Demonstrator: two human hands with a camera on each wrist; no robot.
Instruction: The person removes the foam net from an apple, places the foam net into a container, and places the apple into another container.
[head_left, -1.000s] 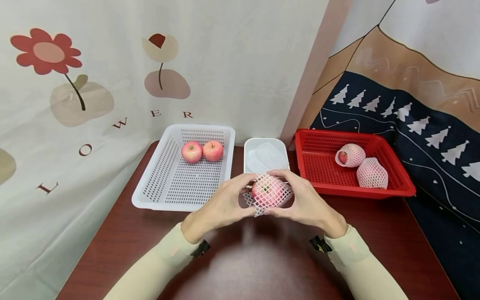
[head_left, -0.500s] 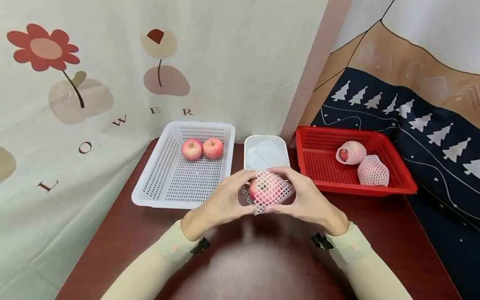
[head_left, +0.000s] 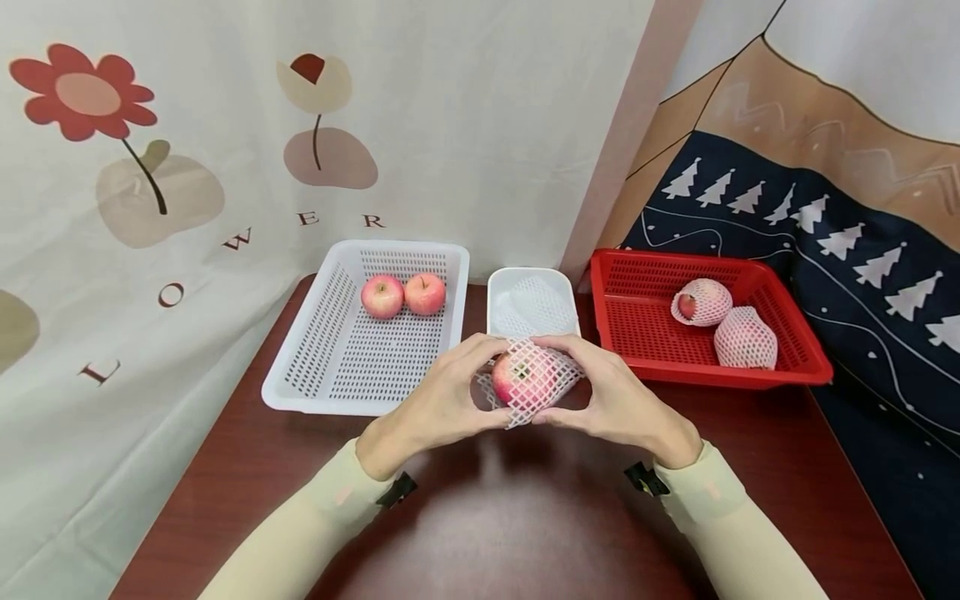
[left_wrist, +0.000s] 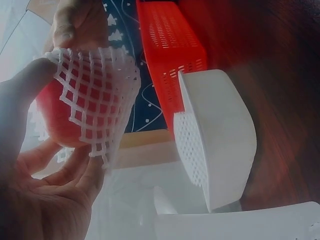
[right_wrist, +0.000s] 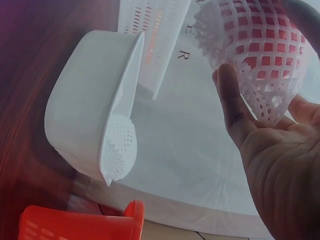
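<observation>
A red apple [head_left: 506, 383] sits partly inside a white foam net [head_left: 543, 375] between my two hands, above the table. My left hand [head_left: 435, 400] curls round the apple's left side, its thumb and fingertips at the net's open edge. From the right, my right hand [head_left: 622, 404] holds the netted side, as the right wrist view also shows with the foam net [right_wrist: 265, 45] gathered by the fingers. Bare red skin of the apple [left_wrist: 57, 117] shows past the net's edge in the left wrist view.
Two bare apples [head_left: 382, 297] lie in a white basket [head_left: 281, 387] at the left. Behind my hands stands a small white tub [head_left: 491, 304] holding foam nets [head_left: 536, 304]. A red basket [head_left: 705, 375] at the right holds two netted apples [head_left: 746, 337]. Curtains hang behind.
The apple and its net have shifted slightly left between my hands, and the apple's bare side is turned further left. Both hands keep their hold; the baskets' contents look the same.
</observation>
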